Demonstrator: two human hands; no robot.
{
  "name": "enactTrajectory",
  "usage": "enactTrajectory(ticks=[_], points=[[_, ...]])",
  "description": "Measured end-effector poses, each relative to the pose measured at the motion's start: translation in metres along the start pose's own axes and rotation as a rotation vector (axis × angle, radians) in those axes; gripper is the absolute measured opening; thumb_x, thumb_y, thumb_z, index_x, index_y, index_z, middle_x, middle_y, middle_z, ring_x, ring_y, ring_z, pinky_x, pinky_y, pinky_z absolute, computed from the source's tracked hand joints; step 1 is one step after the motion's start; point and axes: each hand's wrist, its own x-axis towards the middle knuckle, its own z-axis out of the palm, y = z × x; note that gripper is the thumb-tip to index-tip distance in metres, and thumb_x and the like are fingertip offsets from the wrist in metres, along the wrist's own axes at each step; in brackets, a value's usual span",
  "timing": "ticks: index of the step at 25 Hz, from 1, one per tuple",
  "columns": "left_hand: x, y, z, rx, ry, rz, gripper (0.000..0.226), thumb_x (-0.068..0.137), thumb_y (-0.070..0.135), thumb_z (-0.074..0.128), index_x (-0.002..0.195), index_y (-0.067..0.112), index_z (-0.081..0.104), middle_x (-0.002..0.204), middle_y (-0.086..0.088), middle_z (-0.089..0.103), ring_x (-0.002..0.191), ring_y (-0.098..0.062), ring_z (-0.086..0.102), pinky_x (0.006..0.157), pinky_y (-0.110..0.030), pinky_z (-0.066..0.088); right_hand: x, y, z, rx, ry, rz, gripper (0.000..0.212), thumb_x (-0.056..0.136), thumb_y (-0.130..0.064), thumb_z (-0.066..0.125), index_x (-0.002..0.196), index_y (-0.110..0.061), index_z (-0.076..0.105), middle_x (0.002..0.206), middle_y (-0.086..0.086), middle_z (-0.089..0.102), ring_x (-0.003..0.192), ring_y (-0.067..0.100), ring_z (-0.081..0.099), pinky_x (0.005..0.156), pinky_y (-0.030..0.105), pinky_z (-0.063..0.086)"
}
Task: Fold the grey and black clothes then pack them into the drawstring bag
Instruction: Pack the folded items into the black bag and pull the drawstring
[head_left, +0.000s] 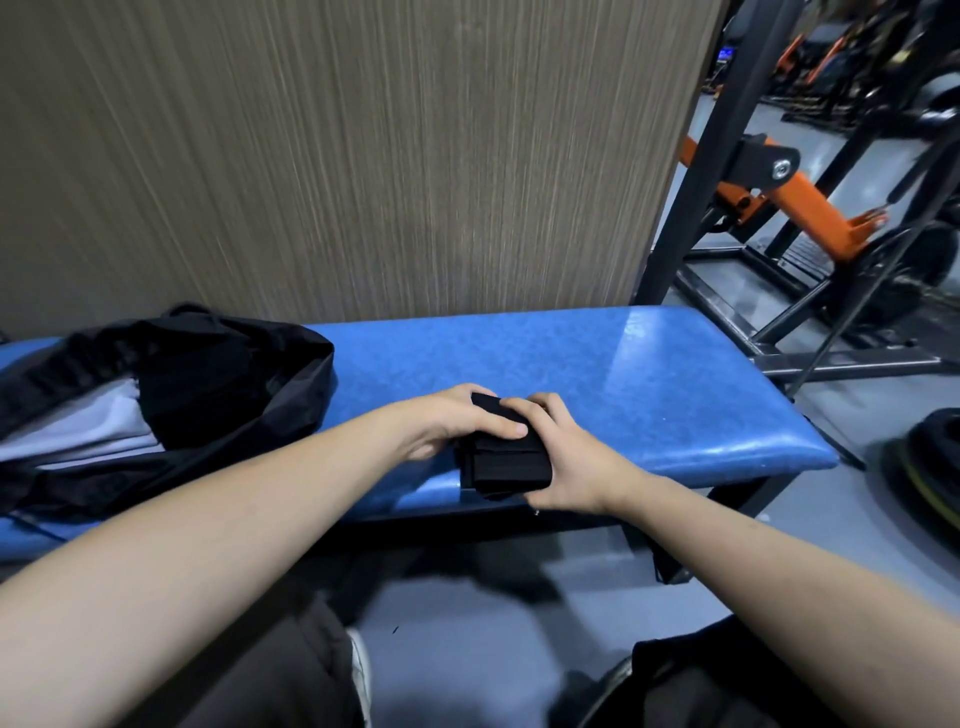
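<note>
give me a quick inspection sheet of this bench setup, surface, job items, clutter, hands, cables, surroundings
surface: blue padded bench, shiny, against a wood-grain wall panel
job's things: folded black garment at the bench's near edge; black drawstring bag lying open at left, grey clothing showing in its mouth
clutter: nothing seen on the bench besides these
grippers: left hand grips the black bundle, thumb on top; right hand grips its right side, fingers curled over it
cables: thin dark cable running down by the machine frame at right
surroundings: orange and black gym machine, weight plate on the grey floor
</note>
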Motion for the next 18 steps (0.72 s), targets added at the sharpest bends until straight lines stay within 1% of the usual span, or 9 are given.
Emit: enactTrajectory(ticks=[1,3,5,7,11,13,14,16,18], points=[[-0.001,-0.001,0.002,0.002,0.007,0.012,0.027,0.083,0.012,0.078,0.098,0.018,0.057,0.098,-0.009,0.060,0.089,-0.021,0.059,0.074,-0.028,0.045,-0.001,-0.002,0.001,0.021,0.012,-0.004,0.100,0.062,-0.034,0.074,0.146,-0.043,0.020,0.134,-0.009,0.025,0.105,0.024,0.059,0.087,0.039,0.055],[-0.003,-0.002,0.003,-0.044,0.056,0.043,0.041,0.080,0.014,0.081,0.111,0.020,0.055,0.106,-0.007,0.062,0.092,-0.019,0.061,0.074,-0.028,0.049,-0.001,-0.005,0.000,0.061,0.046,-0.008,0.099,0.062,-0.031,0.073,0.146,-0.043,0.021,0.134,-0.010,0.025,0.107,0.025,0.059,0.088,0.040,0.055],[-0.004,0.000,0.000,-0.119,0.097,0.078,0.060,0.078,0.013,0.083,0.127,0.023,0.050,0.116,-0.006,0.061,0.096,-0.019,0.062,0.080,-0.031,0.053,0.004,-0.010,-0.004,0.094,0.074,-0.018,0.100,0.065,-0.025,0.075,0.148,-0.040,0.022,0.135,-0.009,0.025,0.111,0.023,0.057,0.092,0.039,0.053],[-0.014,0.005,-0.013,-0.145,0.138,0.122,0.063,0.078,0.014,0.083,0.130,0.027,0.050,0.119,-0.004,0.061,0.100,-0.019,0.064,0.086,-0.034,0.054,0.015,-0.023,-0.008,0.120,0.079,-0.044,0.102,0.066,-0.023,0.079,0.149,-0.038,0.022,0.138,-0.008,0.023,0.117,0.018,0.052,0.098,0.036,0.050],[-0.051,0.009,-0.062,-0.176,0.236,0.201,0.060,0.078,0.016,0.083,0.128,0.032,0.053,0.121,-0.003,0.064,0.109,-0.021,0.065,0.093,-0.036,0.054,0.049,-0.065,-0.012,0.244,-0.004,-0.118,0.115,0.062,-0.042,0.089,0.152,-0.043,0.017,0.149,-0.015,0.013,0.138,0.006,0.031,0.108,0.024,0.039],[-0.069,0.007,-0.089,-0.203,0.293,0.244,0.057,0.080,0.018,0.081,0.128,0.031,0.054,0.118,-0.003,0.066,0.105,-0.019,0.066,0.092,-0.036,0.055,0.065,-0.090,-0.010,0.382,-0.002,-0.137,0.103,0.068,-0.054,0.080,0.151,-0.047,0.020,0.153,-0.017,0.012,0.139,0.002,0.030,0.103,0.017,0.041],[-0.080,0.004,-0.104,-0.224,0.334,0.267,0.055,0.081,0.018,0.081,0.127,0.030,0.053,0.118,-0.004,0.066,0.102,-0.018,0.067,0.091,-0.037,0.055,0.075,-0.105,-0.006,0.462,0.007,-0.149,0.093,0.072,-0.058,0.073,0.150,-0.049,0.023,0.153,-0.016,0.017,0.137,0.004,0.036,0.102,0.019,0.045],[-0.101,-0.002,-0.134,-0.266,0.399,0.304,0.053,0.082,0.019,0.080,0.128,0.029,0.053,0.119,-0.007,0.066,0.097,-0.016,0.068,0.086,-0.036,0.058,0.097,-0.134,0.005,0.590,0.001,-0.163,0.077,0.078,-0.060,0.065,0.145,-0.052,0.030,0.151,-0.012,0.028,0.134,0.012,0.044,0.108,0.030,0.044],[-0.121,-0.009,-0.162,-0.288,0.439,0.327,0.054,0.084,0.018,0.078,0.129,0.028,0.052,0.120,-0.007,0.065,0.094,-0.015,0.070,0.080,-0.033,0.059,0.122,-0.163,0.016,0.712,-0.046,-0.151,0.066,0.082,-0.060,0.064,0.141,-0.054,0.037,0.151,-0.010,0.038,0.132,0.016,0.050,0.109,0.038,0.045]])
